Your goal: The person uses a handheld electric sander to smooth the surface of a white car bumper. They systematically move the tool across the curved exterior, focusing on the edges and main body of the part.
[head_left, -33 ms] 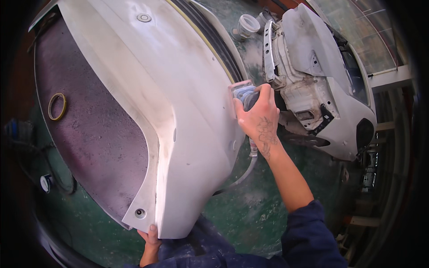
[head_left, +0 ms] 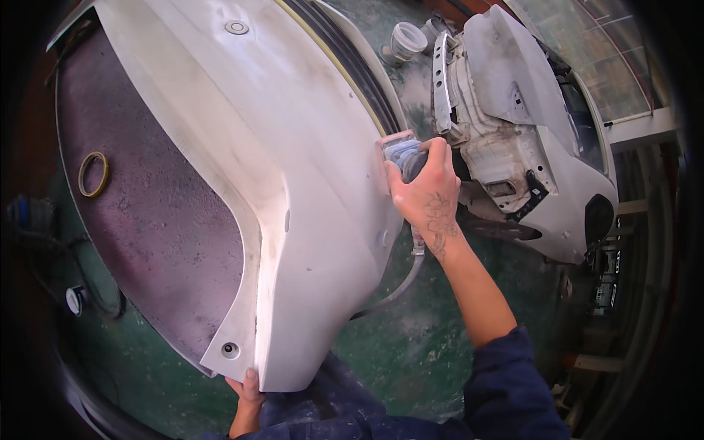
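A large pale bumper cover (head_left: pixel 323 220), dusty and matt, spans the middle of the view. My right hand (head_left: pixel 429 189) is wrapped round a small sander (head_left: pixel 402 152), a block-shaped tool with a pinkish pad edge and a hose (head_left: pixel 407 282) hanging below. Its pad rests against the bumper's right edge, beside the dark ribbed strip (head_left: pixel 345 48). At the bumper's near lower corner, my left hand (head_left: pixel 249 392) grips the edge, thumb on the face; the other fingers are largely hidden behind it.
A yellow tape roll (head_left: pixel 94 174) lies on the dark speckled surface (head_left: pixel 161 191) at left. To the right stands a partly stripped white car body (head_left: pixel 506 147). A clear bucket (head_left: pixel 407 40) sits beyond, on the dusty green floor (head_left: pixel 411 345). A small white container (head_left: pixel 75 301) is at lower left.
My right hand and the sander have shifted very slightly to the right; the hose has moved a little with them. My left hand and the bumper look unchanged.
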{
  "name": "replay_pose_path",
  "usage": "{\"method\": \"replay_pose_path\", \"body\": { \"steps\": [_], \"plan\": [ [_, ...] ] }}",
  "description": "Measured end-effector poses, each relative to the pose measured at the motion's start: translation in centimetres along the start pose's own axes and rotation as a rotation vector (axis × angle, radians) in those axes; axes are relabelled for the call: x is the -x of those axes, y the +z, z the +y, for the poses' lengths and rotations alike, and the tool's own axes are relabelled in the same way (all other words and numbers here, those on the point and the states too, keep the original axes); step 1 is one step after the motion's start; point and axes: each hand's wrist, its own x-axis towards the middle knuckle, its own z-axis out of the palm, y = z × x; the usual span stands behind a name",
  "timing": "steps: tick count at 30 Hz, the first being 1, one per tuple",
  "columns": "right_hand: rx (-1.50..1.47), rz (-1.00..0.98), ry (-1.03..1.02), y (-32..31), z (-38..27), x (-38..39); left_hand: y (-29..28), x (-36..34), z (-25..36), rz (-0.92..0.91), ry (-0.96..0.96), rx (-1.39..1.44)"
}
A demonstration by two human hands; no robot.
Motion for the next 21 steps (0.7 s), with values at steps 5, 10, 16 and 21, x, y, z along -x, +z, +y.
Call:
{"method": "replay_pose_path", "body": {
  "steps": [5,10,16,21],
  "plan": [
    [-0.099,0.037,-0.253,0.3,-0.7,-3.0,0.5,0.1,0.7,-0.021,0.023,0.047],
    [-0.101,0.046,-0.457,0.1,-4.0,-7.1,-1.2,0.3,-0.1,-0.048,-0.019,-0.008],
    [-0.025,-0.092,-0.481,-0.9,1.3,-2.8,2.0,2.0,2.3,0.087,-0.056,0.005],
    [-0.027,-0.098,-0.407,-0.7,6.6,2.7,3.7,4.3,1.4,0.317,-0.195,0.099]
  ]
}}
